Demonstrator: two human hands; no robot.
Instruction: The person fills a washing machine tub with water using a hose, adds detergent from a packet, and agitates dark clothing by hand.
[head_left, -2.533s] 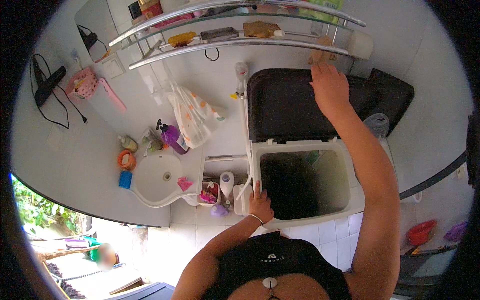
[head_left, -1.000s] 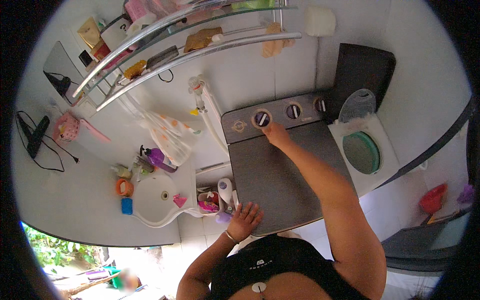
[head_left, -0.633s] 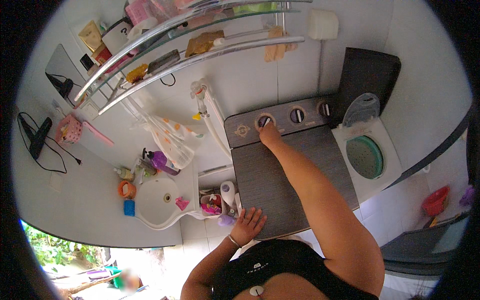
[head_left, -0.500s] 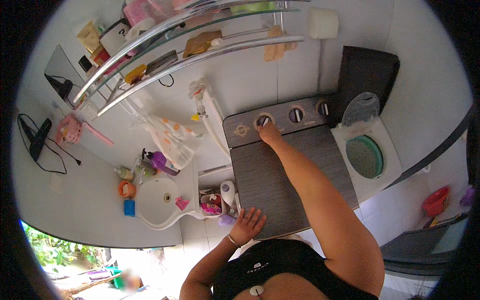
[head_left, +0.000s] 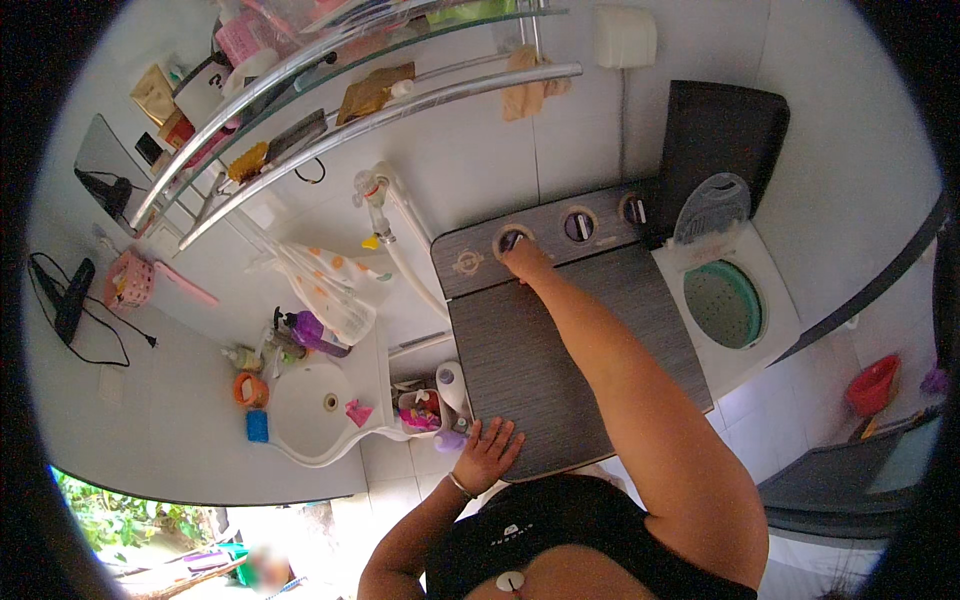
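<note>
A twin-tub washing machine [head_left: 540, 320] with a dark wood-grain lid stands in front of me. My right hand [head_left: 527, 261] reaches across the lid to the back panel, its fingers closed around the leftmost knob [head_left: 512, 240]. Two more knobs sit to the right: a middle knob [head_left: 579, 227] and a right knob [head_left: 635, 210]. My left hand [head_left: 488, 451] lies flat with fingers spread on the lid's near left corner. On the machine's right side the spin tub [head_left: 722, 305], green and perforated, is uncovered, with its dark lid [head_left: 722, 150] raised against the wall.
Left of the machine, a white sink [head_left: 312, 420] holds a purple pump bottle [head_left: 318, 333] on its ledge. A basket of pink items [head_left: 420, 410] stands between sink and machine. Glass shelves with a chrome rail [head_left: 380, 122] hang above. A red basin [head_left: 872, 385] is at far right.
The whole view has shifted slightly, so things appear a little farther left. My right hand stays on the leftmost knob, and my left hand still rests on the lid.
</note>
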